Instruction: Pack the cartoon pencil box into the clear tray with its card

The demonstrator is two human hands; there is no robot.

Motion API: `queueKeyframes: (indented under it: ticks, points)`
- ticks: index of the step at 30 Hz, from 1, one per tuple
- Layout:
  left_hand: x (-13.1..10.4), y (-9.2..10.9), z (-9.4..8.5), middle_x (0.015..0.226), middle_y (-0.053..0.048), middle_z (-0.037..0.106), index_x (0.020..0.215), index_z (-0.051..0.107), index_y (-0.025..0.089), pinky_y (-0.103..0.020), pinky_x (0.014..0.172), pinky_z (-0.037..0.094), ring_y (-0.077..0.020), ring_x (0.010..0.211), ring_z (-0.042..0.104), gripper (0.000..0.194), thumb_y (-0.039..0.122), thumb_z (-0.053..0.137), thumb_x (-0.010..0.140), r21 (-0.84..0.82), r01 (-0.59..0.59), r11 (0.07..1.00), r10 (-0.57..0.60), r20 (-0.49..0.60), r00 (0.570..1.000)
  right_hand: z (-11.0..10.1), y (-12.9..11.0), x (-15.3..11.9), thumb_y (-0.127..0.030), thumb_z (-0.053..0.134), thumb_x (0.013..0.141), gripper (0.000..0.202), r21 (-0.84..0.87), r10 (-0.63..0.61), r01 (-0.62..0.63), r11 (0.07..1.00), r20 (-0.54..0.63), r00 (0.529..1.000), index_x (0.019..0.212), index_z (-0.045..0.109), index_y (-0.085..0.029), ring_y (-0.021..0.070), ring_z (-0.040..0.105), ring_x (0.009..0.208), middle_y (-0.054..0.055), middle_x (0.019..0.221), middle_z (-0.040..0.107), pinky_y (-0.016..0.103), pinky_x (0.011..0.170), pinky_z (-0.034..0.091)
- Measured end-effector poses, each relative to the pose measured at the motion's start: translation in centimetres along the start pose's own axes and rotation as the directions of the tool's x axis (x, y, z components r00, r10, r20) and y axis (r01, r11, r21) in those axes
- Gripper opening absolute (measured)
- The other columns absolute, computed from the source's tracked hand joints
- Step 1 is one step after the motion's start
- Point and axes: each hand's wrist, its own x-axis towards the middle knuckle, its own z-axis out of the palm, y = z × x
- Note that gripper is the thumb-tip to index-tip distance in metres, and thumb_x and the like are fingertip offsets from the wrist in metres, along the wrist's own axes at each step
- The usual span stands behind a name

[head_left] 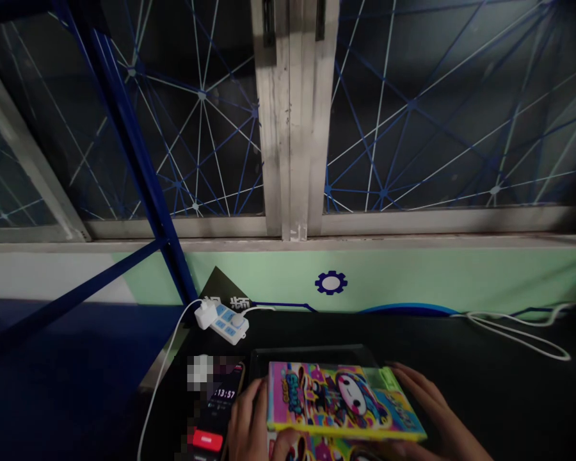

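A flat, brightly coloured box [345, 400] with a cartoon character on its lid lies between my two hands at the bottom of the head view. My left hand [249, 419] grips its left end, thumb along the near side. Closed around the right end is my right hand [429, 403], its lower fingers partly hidden. Below the yellow near edge shows another face with similar printing [326, 448]; whether it is a second box or the same one's side, I cannot tell. Behind the box, a dark tray [312, 351] shows its rim.
A phone [223, 397] with a lit screen lies left of my left hand, partly pixelated. Farther back is a white power strip [228, 323] with plugs and a cable. Another white cable [523, 333] loops at the right. A blue metal frame [125, 141] rises at left before the windows.
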Motion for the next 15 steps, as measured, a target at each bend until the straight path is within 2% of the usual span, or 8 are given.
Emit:
queueKeyframes:
  ticks: [2,5,7,9,12,15]
  points:
    - [0.7,-0.2,0.9,0.134,-0.016,0.068,0.133,0.065,0.019,-0.044,0.092,0.057,-0.0319,0.117,0.066,0.047,0.041,0.064,0.091,0.099,0.025,0.995,-0.028,0.028,0.999,0.1,-0.7,2.2,-0.06,0.074,0.078,0.091,-0.066,-0.01,0.014,0.998,0.059,0.998,0.152,0.048,-0.015,0.0386,0.04,0.147,0.02,0.161,0.038,0.047,0.119,0.038]
    - [0.9,-0.5,1.9,0.13,-0.013,0.07,0.13,0.067,0.02,-0.041,0.083,0.058,-0.0323,0.116,0.066,0.043,0.032,0.065,0.088,0.238,0.065,0.969,-0.079,0.048,0.996,1.1,-0.5,4.1,-0.066,0.075,0.073,0.099,-0.141,0.012,0.001,0.99,0.092,0.996,0.151,0.049,-0.01,0.0408,0.04,0.146,0.022,0.159,0.041,0.051,0.12,0.036]
    - [0.7,-0.7,2.5,0.128,-0.013,0.071,0.129,0.067,0.019,-0.039,0.08,0.058,-0.0321,0.114,0.067,0.042,0.028,0.065,0.088,0.289,0.072,0.955,-0.083,0.028,0.996,1.7,-0.1,4.5,-0.068,0.072,0.075,0.099,-0.146,0.019,-0.006,0.989,0.087,0.996,0.152,0.047,-0.011,0.0397,0.04,0.147,0.021,0.16,0.041,0.049,0.12,0.036]
    - [0.3,-1.0,3.1,0.126,-0.016,0.072,0.127,0.067,0.015,-0.039,0.082,0.058,-0.0321,0.111,0.068,0.041,0.027,0.066,0.088,0.299,0.052,0.953,-0.052,-0.007,0.999,2.1,0.1,4.4,-0.067,0.067,0.08,0.095,-0.125,0.017,-0.005,0.992,0.09,0.996,0.154,0.044,-0.012,0.0369,0.041,0.147,0.02,0.16,0.041,0.046,0.12,0.037]
    - [-0.1,-1.4,3.8,0.124,-0.019,0.071,0.124,0.067,0.013,-0.042,0.091,0.057,-0.0325,0.109,0.068,0.039,0.031,0.066,0.09,0.301,0.011,0.954,0.008,-0.065,0.998,2.3,-0.3,4.1,-0.065,0.062,0.085,0.092,-0.11,0.009,0.002,0.994,0.105,0.994,0.157,0.039,-0.012,0.0349,0.041,0.147,0.019,0.161,0.041,0.044,0.12,0.037]
    - [-0.1,-1.6,4.3,0.124,-0.02,0.07,0.127,0.066,0.014,-0.044,0.09,0.057,-0.0333,0.107,0.068,0.039,0.034,0.06,0.094,0.316,0.008,0.949,0.029,-0.111,0.993,2.4,-0.8,4.1,-0.063,0.061,0.088,0.089,-0.124,0.009,0.004,0.992,0.104,0.995,0.158,0.037,-0.014,0.0346,0.04,0.148,0.019,0.162,0.039,0.046,0.12,0.036]
